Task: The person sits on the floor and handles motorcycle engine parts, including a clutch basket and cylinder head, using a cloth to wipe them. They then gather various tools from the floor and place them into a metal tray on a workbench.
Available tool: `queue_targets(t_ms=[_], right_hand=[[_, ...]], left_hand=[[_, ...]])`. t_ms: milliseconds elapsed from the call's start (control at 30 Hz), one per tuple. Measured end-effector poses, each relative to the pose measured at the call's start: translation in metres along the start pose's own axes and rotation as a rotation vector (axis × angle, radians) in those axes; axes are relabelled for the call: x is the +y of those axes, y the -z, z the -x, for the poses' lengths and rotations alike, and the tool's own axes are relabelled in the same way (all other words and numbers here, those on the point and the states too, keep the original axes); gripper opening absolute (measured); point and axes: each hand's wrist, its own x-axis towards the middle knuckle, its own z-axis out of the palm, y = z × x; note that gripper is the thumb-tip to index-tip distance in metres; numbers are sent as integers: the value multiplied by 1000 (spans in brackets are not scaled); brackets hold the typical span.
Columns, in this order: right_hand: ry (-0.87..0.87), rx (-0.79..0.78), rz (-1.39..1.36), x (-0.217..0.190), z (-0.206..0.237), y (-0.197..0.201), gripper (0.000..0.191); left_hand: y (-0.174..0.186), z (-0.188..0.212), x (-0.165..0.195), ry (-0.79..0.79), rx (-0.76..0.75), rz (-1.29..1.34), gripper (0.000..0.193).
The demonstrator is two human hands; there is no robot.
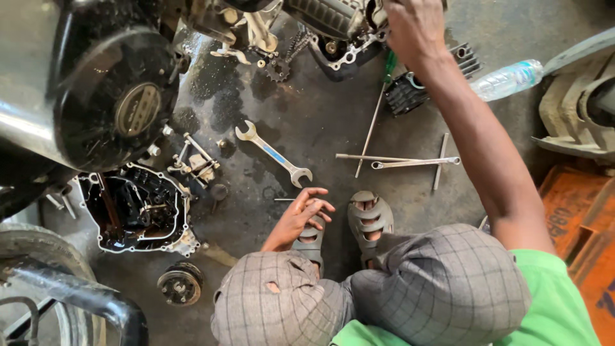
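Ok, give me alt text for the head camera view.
A squatting person's right hand reaches up to a motorcycle engine while the left hand rests by a sandal. A spanner, rods and an engine cover lie on the oily floor.

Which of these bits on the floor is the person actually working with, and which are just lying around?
In hand:
- right hand up at the engine parts
- green-handled screwdriver just below it
- left hand resting over a sandal

Lying about:
- open-ended spanner
- engine cover
- plastic bottle
- thin spanner
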Motion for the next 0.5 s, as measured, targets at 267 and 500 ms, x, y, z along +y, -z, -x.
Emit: queue_targets(t_ms=[267, 500], right_hand=[[-110, -421, -408, -37, 27, 17, 33], [83, -271, 572, -112, 33, -30, 46]], left_hand=[[-6, -10, 1, 16, -60, -85, 42], [4, -23, 28, -34, -31, -150, 39]])
